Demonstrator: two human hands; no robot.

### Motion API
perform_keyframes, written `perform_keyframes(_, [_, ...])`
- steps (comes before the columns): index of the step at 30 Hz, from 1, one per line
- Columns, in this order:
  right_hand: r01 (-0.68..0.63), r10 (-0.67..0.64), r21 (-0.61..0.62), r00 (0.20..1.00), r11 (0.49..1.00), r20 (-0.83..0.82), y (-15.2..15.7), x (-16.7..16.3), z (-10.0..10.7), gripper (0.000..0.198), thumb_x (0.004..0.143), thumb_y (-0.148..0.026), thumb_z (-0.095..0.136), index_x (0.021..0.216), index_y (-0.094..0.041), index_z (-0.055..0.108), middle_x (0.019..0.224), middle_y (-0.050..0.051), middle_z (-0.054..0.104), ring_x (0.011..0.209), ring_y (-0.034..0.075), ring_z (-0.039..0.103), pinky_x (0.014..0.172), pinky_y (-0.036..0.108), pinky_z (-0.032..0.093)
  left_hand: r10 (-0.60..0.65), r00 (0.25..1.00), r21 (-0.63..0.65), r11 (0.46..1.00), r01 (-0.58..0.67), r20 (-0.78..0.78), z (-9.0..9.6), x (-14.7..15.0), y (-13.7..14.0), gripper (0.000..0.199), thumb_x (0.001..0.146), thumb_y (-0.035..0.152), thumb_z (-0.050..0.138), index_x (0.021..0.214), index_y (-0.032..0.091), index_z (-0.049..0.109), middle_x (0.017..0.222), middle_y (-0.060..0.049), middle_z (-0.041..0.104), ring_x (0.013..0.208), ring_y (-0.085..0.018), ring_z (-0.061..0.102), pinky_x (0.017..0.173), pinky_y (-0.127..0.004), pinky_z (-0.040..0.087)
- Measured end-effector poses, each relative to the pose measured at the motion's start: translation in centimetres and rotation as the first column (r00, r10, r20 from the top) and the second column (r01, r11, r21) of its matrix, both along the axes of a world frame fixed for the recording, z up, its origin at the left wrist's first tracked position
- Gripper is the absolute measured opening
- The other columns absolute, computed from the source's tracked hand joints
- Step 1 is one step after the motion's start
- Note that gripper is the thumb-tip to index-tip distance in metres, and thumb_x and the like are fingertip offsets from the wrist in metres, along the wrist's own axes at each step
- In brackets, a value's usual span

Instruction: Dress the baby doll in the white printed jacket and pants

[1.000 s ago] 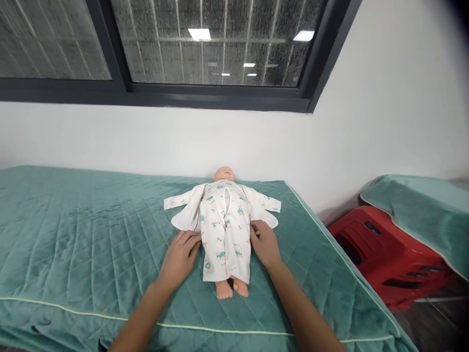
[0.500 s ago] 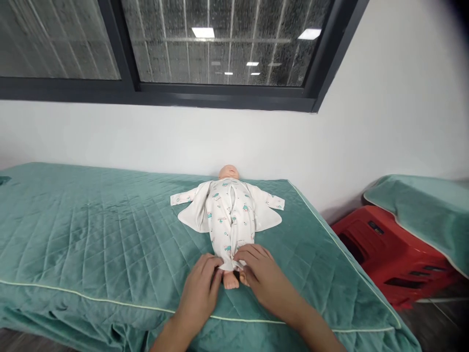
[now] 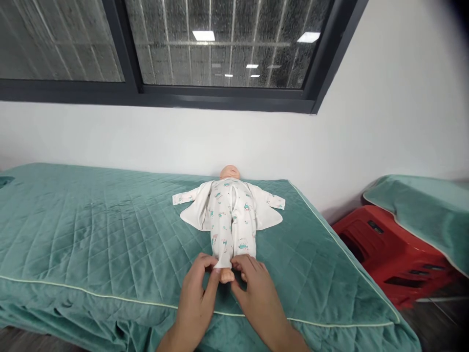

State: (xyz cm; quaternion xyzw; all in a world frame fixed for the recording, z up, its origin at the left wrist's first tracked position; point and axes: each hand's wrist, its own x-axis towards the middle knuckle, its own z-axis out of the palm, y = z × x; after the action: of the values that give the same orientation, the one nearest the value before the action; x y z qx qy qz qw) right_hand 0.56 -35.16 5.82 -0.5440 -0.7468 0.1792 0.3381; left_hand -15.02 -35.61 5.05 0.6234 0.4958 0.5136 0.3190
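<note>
A baby doll (image 3: 230, 172) lies on its back on the bed, its head toward the wall. It wears a white printed jacket (image 3: 269, 215), open with its sleeves spread, and matching white trousers (image 3: 222, 225). My left hand (image 3: 196, 296) pinches the left edge of the trouser cuff above one bare foot (image 3: 226, 275). Thumb and fingers of my right hand (image 3: 258, 293) close at the right edge of that same cuff. Behind my right fingers, the doll's other foot is mostly hidden.
A green quilted cover (image 3: 120, 234) with pale piping spreads over the bed. At the right, a red plastic piece of furniture (image 3: 388, 249) stands beside the bed, partly under another green cloth (image 3: 425, 205). A white wall (image 3: 164, 137) and a dark-framed window (image 3: 220, 95) rise behind.
The bunched cuff now lies straighter, and the two trouser legs look smoother and more distinct. My right hand has shifted slightly down; less of the doll's right-side foot shows.
</note>
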Motion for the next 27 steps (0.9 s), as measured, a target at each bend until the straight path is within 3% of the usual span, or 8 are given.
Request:
perform_keyframes(4, [0.035, -0.034, 0.017, 0.999, 0.999, -0.038, 0.3, -0.5, -0.9, 0.008, 0.086, -0.018, 0.059, 0.091, -0.024, 0.059, 0.087, 0.002, 0.066, 0.083, 0.023, 0.059, 0.076, 0.037, 0.042, -0.014, 1.0, -0.035, 0.999, 0.015, 0.018, -1.0, -0.3, -0.5, 0.017, 0.095, 0.036, 0.046, 0.09, 0.023, 0.057, 0.088, -0.005, 0.061, 0.083, -0.019, 0.061, 0.077, -0.033, 0.05])
perform_keyframes(9, [0.007, -0.003, 0.063, 0.999, 0.998, -0.055, 0.0, 0.3, -0.6, 0.012, 0.083, -0.011, 0.057, 0.086, -0.023, 0.056, 0.081, 0.001, 0.061, 0.078, 0.02, 0.056, 0.073, 0.034, 0.042, 0.036, 0.996, 0.007, 0.999, -0.035, -0.085, -2.2, -1.5, -0.6, 0.017, 0.096, 0.034, 0.045, 0.093, 0.023, 0.057, 0.093, -0.005, 0.061, 0.089, -0.019, 0.06, 0.081, -0.033, 0.048])
perform_keyframes(16, [-0.062, 0.058, 0.121, 0.997, 0.991, 0.044, -1.4, 1.8, -0.7, 0.015, 0.091, -0.011, 0.05, 0.094, -0.023, 0.058, 0.095, 0.003, 0.065, 0.094, 0.023, 0.055, 0.082, 0.037, 0.043, 0.003, 0.959, 0.066, 0.998, 0.017, -0.285, -3.7, -1.5, -1.1, 0.017, 0.098, 0.025, 0.041, 0.101, 0.022, 0.057, 0.1, -0.007, 0.06, 0.097, -0.021, 0.058, 0.085, -0.037, 0.049])
perform_keyframes(22, [0.066, -0.047, 0.057, 0.956, 0.996, -0.288, -0.6, 4.7, -2.2, 0.019, 0.097, -0.02, 0.043, 0.105, -0.025, 0.06, 0.103, 0.003, 0.063, 0.099, 0.019, 0.058, 0.086, 0.034, 0.047, 0.001, 0.896, 0.214, 0.971, 0.104, -0.444, -1.2, 0.5, -0.5, 0.025, 0.094, 0.016, 0.044, 0.116, 0.022, 0.055, 0.122, -0.009, 0.056, 0.117, -0.023, 0.05, 0.1, -0.043, 0.046])
perform_keyframes(27, [0.059, -0.058, -0.003, 0.973, 0.998, -0.226, 0.0, 5.4, -3.8, 0.024, 0.088, -0.013, 0.05, 0.109, -0.023, 0.057, 0.111, 0.006, 0.059, 0.104, 0.021, 0.056, 0.09, 0.036, 0.047, -0.02, 0.727, 0.211, 0.951, 0.226, -0.686, 0.8, 3.0, 0.8, 0.032, 0.086, 0.01, 0.047, 0.114, 0.021, 0.059, 0.131, -0.009, 0.054, 0.134, -0.028, 0.038, 0.11, -0.051, 0.038])
